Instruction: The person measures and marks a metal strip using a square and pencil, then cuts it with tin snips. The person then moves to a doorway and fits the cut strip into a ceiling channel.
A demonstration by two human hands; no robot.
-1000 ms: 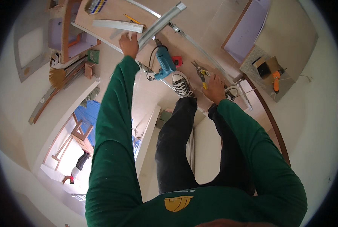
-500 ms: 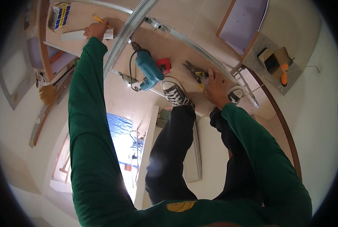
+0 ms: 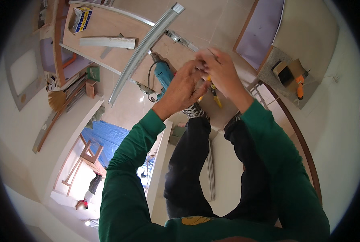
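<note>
My left hand (image 3: 182, 88) and my right hand (image 3: 222, 74) meet in front of me, fingers curled inward and touching or nearly so. Motion blurs the right fingertips. A small bit of yellow shows between the hands, but I cannot tell what it belongs to. Below them lie snips with yellow handles (image 3: 216, 99), partly covered by my right hand. The teal corded drill (image 3: 163, 74) lies left of my left hand, its grip partly hidden. A long metal channel (image 3: 147, 52) crosses the board, and a short pale metal piece (image 3: 107, 42) rests beyond it.
A blue-and-yellow box (image 3: 81, 19) stands at the far left of the board (image 3: 103, 26). At right, an open cardboard box (image 3: 290, 70) sits by an orange-handled tool (image 3: 300, 86). A broom (image 3: 57, 100) leans at left. Another person (image 3: 93, 185) is in the distance, lower left.
My left hand has left the short metal piece, where it held a yellow pencil, and come right to the middle. My right hand has lifted from the snips to meet it.
</note>
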